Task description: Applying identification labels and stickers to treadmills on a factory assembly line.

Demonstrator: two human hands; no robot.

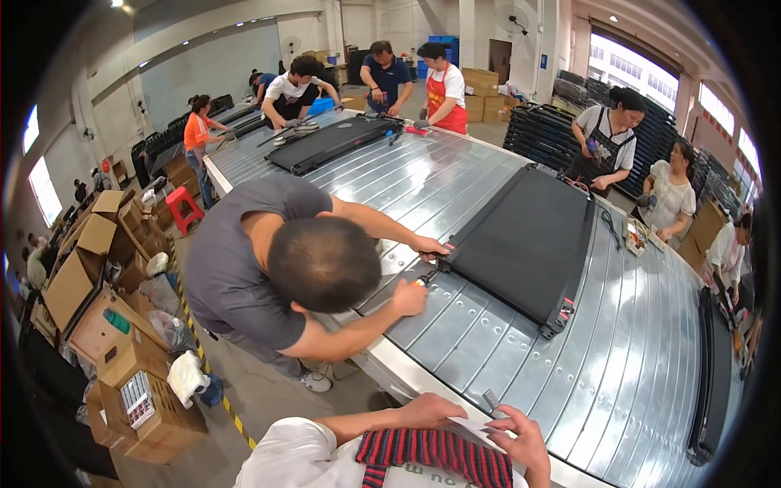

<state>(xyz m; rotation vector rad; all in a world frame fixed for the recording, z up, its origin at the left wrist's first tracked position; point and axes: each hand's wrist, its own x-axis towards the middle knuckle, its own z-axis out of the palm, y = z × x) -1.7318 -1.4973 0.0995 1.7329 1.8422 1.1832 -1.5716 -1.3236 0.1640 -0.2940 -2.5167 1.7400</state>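
Here, both hands hold a white paper (476, 431) at the counter (618, 382) edge: left hand (427, 411) grips beneath, right hand (521, 439) fingers pinch its top; next, likely reading it.

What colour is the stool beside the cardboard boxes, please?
Red, seen in the head view: stool.

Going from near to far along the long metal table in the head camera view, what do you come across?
The person's own hands, left hand and right hand on a paper sheet → co-worker in grey shirt leaning over the metal table → large black flat panel → second black panel → workers at the far end.
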